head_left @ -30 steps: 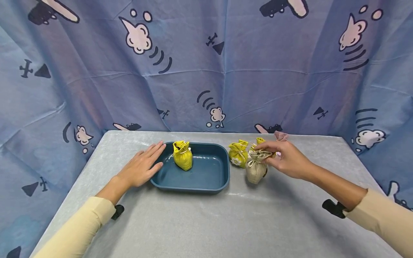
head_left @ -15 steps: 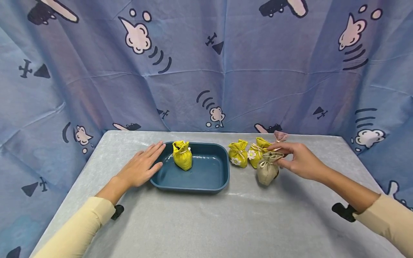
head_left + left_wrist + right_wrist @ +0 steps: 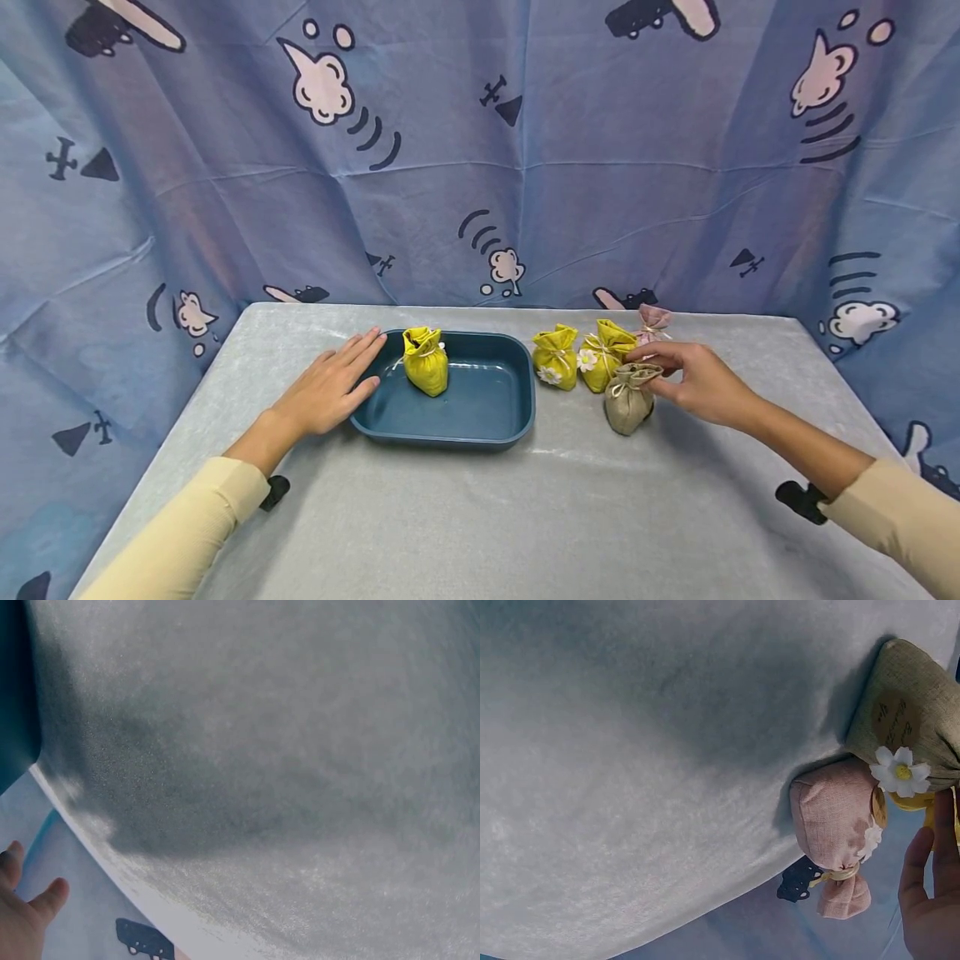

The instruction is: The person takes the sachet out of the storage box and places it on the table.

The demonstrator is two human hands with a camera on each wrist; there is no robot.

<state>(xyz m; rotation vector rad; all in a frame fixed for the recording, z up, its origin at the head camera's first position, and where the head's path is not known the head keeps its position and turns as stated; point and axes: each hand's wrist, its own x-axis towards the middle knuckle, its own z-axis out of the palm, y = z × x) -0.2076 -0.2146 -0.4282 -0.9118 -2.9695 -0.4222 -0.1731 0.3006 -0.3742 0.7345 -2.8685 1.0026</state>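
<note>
A dark blue tray [image 3: 450,437] sits mid-table with one yellow pouch [image 3: 425,362] upright inside it. My left hand [image 3: 337,387] lies flat on the table, fingers against the tray's left rim. To the right of the tray stand two yellow pouches [image 3: 556,358] [image 3: 603,357] and a pink pouch [image 3: 652,321] behind them. In front of these a beige pouch [image 3: 627,404] rests on the table, and my right hand [image 3: 647,364] pinches its tied top. The right wrist view shows the beige pouch [image 3: 907,705], the pink pouch [image 3: 836,817] and my fingers [image 3: 930,900].
The grey table [image 3: 480,517] is walled on three sides by a blue cartoon-print curtain [image 3: 480,167]. The left wrist view shows table surface, the tray's edge [image 3: 11,690] and the fingers [image 3: 30,907] of my left hand.
My right hand has carried the beige pouch to the right and lowered it onto the table in front of the yellow pouches. The left hand has not moved.
</note>
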